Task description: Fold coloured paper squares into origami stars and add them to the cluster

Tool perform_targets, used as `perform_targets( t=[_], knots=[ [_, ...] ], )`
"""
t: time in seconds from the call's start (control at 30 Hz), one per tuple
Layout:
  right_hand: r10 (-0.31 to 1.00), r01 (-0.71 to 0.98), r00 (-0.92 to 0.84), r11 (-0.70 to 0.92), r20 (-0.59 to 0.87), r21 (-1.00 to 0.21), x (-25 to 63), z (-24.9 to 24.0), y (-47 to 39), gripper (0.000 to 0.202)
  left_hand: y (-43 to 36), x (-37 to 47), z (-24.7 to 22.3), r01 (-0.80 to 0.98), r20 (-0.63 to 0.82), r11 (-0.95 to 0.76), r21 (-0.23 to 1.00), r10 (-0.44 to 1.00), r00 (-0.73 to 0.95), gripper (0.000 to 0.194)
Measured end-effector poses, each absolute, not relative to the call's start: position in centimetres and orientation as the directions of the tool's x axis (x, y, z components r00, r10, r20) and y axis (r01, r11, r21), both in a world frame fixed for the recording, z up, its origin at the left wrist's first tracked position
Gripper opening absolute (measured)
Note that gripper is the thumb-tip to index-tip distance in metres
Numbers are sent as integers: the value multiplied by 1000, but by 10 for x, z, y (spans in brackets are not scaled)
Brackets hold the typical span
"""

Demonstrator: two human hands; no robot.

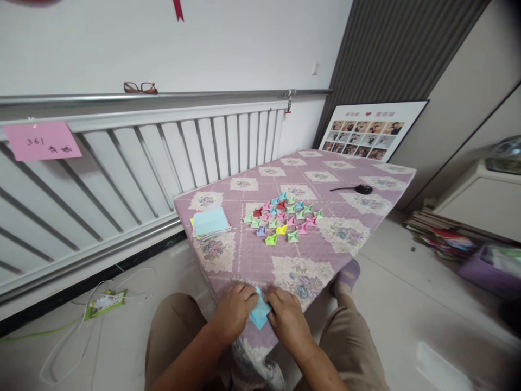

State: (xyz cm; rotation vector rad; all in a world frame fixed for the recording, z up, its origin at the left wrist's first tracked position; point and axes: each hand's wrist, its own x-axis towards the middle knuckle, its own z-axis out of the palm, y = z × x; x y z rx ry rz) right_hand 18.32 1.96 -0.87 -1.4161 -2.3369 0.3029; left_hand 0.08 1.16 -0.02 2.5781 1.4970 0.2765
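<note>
As both hands work close together at the near corner of a cloth-covered tabletop (252,263), a folded piece of light blue paper (259,310) lies between them, one point turned toward the seated person. The left hand (236,309) has its grip closed on one edge of the paper; the right hand (287,317) has its grip closed on the opposite edge, though the thumbs are largely hidden from view.

Farther up the floral cloth, small folded paper pieces (281,215) in green, pink, blue, red, yellow and purple sit grouped in loose slanting rows. To their left rests a stack of square paper sheets (211,221) (light blue on top, yellow showing at the edge), and well to their right lies a dark object with a thin handle (363,189).

Beside the tabletop runs a white radiator (208,146), with eyeglasses (140,88) perched on the pipe above it.
</note>
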Motion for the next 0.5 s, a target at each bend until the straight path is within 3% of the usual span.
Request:
perform_targets(
  t=[0.5],
  knots=[
    [790,664,-566,607,236,-437,198,2,6,34,-6,-7,0,843,22,-495,210,864,502,49]
  ],
)
